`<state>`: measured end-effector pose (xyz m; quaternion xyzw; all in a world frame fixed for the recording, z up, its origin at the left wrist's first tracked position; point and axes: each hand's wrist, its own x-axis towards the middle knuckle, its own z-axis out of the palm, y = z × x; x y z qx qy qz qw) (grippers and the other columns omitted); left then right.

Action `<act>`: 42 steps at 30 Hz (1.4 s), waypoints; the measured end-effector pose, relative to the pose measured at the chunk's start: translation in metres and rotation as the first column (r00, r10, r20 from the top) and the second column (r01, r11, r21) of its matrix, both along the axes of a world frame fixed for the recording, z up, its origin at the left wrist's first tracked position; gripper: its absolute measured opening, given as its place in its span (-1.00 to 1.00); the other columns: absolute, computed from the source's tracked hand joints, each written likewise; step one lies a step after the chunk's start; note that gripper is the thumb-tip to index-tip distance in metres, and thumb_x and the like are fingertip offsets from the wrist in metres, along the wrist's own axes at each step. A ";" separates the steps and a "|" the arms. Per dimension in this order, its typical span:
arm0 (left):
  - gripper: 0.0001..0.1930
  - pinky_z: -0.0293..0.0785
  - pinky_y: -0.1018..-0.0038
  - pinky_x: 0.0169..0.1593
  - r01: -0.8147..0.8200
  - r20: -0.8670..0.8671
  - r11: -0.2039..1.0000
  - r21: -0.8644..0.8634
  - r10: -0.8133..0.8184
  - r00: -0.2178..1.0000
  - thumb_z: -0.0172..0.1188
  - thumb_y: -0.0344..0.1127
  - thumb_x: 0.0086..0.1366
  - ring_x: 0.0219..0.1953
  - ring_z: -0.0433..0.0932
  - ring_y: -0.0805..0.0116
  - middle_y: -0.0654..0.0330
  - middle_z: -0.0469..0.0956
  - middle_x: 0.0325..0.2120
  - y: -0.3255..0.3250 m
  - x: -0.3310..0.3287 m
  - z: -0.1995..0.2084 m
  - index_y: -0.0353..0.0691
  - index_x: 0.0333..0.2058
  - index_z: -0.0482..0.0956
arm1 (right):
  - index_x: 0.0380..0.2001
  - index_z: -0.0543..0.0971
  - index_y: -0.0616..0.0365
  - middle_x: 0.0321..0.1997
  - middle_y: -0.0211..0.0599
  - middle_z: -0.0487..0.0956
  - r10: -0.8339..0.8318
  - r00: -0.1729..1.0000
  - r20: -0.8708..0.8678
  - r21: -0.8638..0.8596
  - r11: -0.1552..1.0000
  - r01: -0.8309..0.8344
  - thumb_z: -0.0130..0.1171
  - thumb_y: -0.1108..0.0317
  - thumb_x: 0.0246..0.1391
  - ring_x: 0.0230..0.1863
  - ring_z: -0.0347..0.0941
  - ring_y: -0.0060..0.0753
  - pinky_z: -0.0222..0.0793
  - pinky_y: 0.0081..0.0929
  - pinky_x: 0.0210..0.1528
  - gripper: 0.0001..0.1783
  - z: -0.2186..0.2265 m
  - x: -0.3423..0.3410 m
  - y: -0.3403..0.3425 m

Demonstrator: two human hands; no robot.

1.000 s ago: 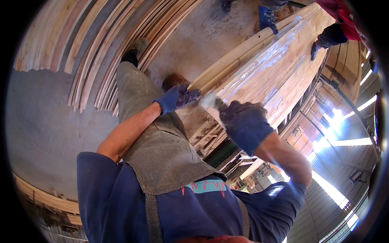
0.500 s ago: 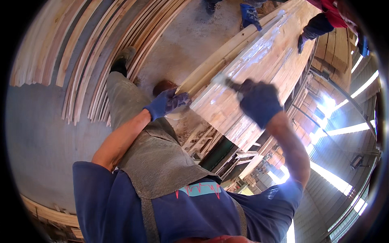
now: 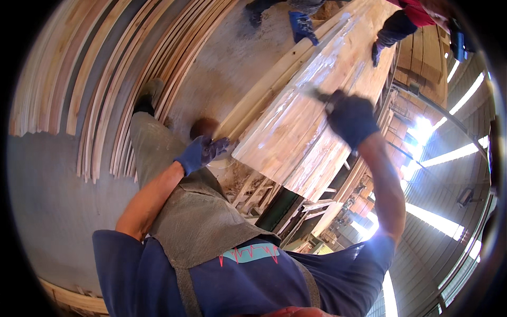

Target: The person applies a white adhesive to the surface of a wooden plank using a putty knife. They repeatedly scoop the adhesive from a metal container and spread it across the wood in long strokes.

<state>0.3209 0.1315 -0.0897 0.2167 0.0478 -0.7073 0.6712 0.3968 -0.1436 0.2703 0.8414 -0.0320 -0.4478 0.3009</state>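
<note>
My right hand (image 3: pixel 353 119), in a dark blue glove, is closed round the handle of a brush (image 3: pixel 318 95), whose head is smeared by motion. The brush is over a wide panel of joined wooden boards (image 3: pixel 288 142), streaked with wet, whitish, glue-like liquid. My left hand (image 3: pixel 203 153), in a blue and purple glove, is beside the panel's near left corner, close to the ends of narrow wooden strips (image 3: pixel 237 121) along the panel's left edge. Its fingers are loosely stretched, and I see nothing in them.
Across the panel, a co-worker's gloved hands (image 3: pixel 302 29) are by its far edges. Long wooden strips (image 3: pixel 105 79) lie in rows on the floor at left. A round brown container (image 3: pixel 203 128) stands by my left hand. Stacked boards (image 3: pixel 422 58) are at far right.
My right hand has moved the brush slightly right and up over the panel. My left hand, the panel and the co-worker's hands appear shifted left in view.
</note>
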 end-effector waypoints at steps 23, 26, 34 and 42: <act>-0.57 0.50 0.23 -0.13 0.426 0.636 0.858 0.289 -0.504 0.584 0.18 0.06 0.28 -0.18 0.60 -0.07 -0.10 0.63 -0.28 -0.003 0.050 0.044 -0.19 -0.12 0.61 | -0.30 0.66 0.10 -0.32 -0.16 0.68 -0.695 0.524 0.492 0.357 0.710 0.606 -0.02 0.06 0.19 -0.37 0.61 -0.13 0.51 -0.28 -0.26 -0.61 -0.075 0.076 -0.403; -0.56 0.50 0.20 -0.12 0.443 0.657 0.829 0.340 -0.547 0.519 0.21 0.04 0.26 -0.17 0.60 -0.08 -0.10 0.63 -0.25 -0.021 0.078 0.071 -0.21 -0.08 0.59 | -0.25 0.68 0.05 -0.44 -0.20 0.66 -0.750 0.519 0.411 0.537 0.659 0.527 0.09 0.06 0.16 -0.45 0.59 -0.29 0.48 -0.35 -0.29 -0.66 -0.061 0.045 -0.353; -0.72 0.47 0.59 -0.28 0.362 0.125 0.900 0.243 -0.399 0.908 0.28 -0.27 0.30 -0.39 0.50 0.56 0.30 0.57 -0.42 -0.021 0.075 0.075 -0.35 -0.14 0.58 | -0.19 0.66 -0.12 -0.37 -0.25 0.67 -0.713 0.566 0.415 0.476 0.700 0.533 0.05 0.10 0.17 -0.40 0.60 -0.10 0.51 -0.20 -0.26 -0.72 -0.012 -0.009 -0.109; -0.71 0.47 0.56 -0.16 0.104 0.285 0.972 0.212 -0.163 0.944 0.27 -0.32 0.29 -0.29 0.51 0.54 0.27 0.58 -0.31 -0.024 0.068 0.089 -0.35 -0.08 0.53 | -0.14 0.65 -0.20 -0.36 -0.32 0.67 -0.700 0.605 0.378 0.596 0.685 0.420 0.10 0.07 0.16 -0.29 0.62 -0.24 0.54 -0.33 -0.18 -0.74 0.023 -0.021 -0.044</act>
